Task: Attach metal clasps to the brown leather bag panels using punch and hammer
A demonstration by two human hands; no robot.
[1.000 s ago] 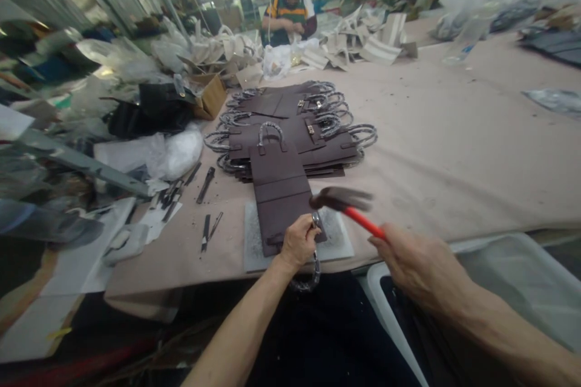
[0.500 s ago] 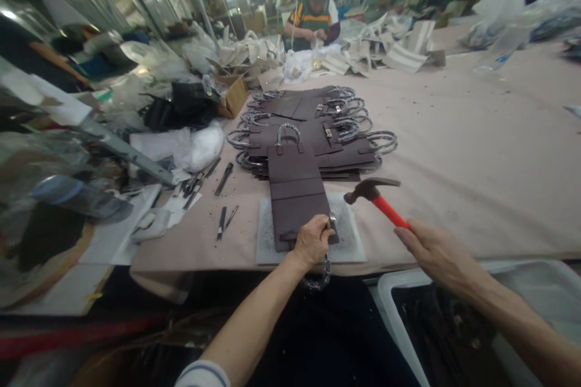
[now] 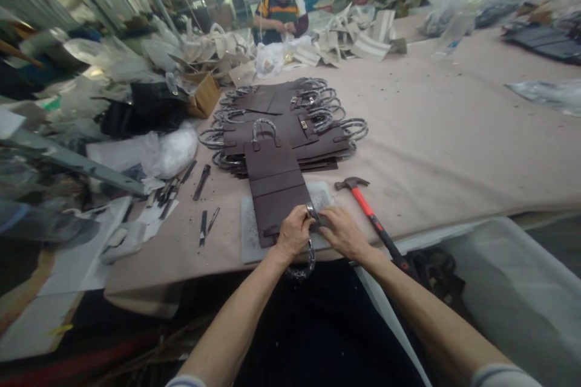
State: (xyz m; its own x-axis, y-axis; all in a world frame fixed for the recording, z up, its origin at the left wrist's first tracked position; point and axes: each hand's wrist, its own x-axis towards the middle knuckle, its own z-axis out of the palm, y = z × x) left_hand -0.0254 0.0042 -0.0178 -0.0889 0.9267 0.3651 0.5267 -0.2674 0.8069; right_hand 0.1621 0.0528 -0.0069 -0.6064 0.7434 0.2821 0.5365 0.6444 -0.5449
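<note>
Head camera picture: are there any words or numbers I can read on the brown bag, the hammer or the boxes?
None can be read.
Flat dark brown leather bag panel under both hands: no writing shows.
Red-handled hammer lying on the table: no label shows.
Small brown cardboard box: too blurred to tell.

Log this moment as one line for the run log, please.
left hand: grip on bag handle | right hand: on brown panel edge | hammer: lying on table

Dark brown bag panel [image 3: 278,196] — flat on grey pad [image 3: 323,193]; handle [image 3: 303,266] overhanging.
</note>
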